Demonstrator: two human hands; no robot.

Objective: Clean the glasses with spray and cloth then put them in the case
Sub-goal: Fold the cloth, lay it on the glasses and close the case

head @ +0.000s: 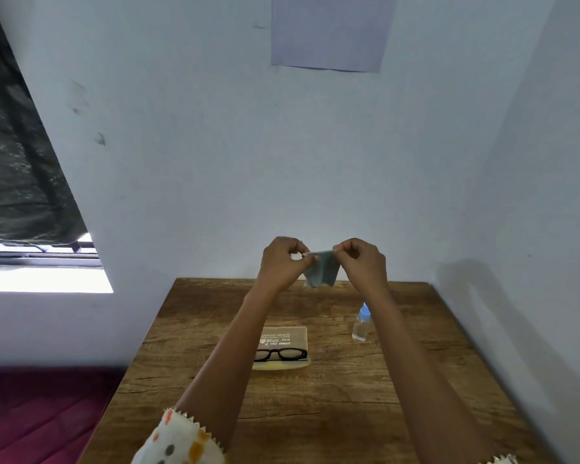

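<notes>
Cloth (322,271), small and grey-green, is held up above the far edge of the wooden table (349,396), pinched at its top edge by the left hand (283,262) and the right hand (362,262), both closed on it. Black glasses (280,354) are seen lying on the open case (283,346), at 6 o'clock from the cloth. At 3 o'clock from the case, apart from it, the spray bottle (361,324) is stood upright.

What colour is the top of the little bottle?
Blue. The bottle has a clear body and a blue cap, best seen in the head view.
</notes>
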